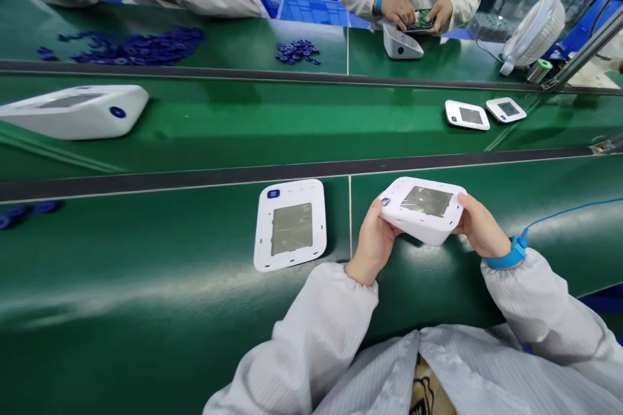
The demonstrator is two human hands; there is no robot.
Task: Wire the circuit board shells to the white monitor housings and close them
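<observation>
Between my two hands I hold a white blood pressure monitor housing (426, 202) with a grey screen and a small blue button at its left corner. My left hand (376, 240) grips its left edge, thumb on top and fingers under it. At the opposite edge, my right hand (481, 225) has its thumb near the top corner; its fingers go partly out of sight underneath. The housing is tilted, its screen facing up. To the left of my left hand, a second white monitor housing (291, 225) lies screen up on the green bench. A blue wrist strap (509, 254) circles my right wrist.
A green conveyor belt (292, 123) crosses beyond the bench, carrying a white monitor (92, 110) at left and two smaller-looking ones (467, 115) at right. Blue ring-shaped parts (141, 47) lie heaped across it. Two co-workers sit opposite; a white fan (535, 26) stands at right.
</observation>
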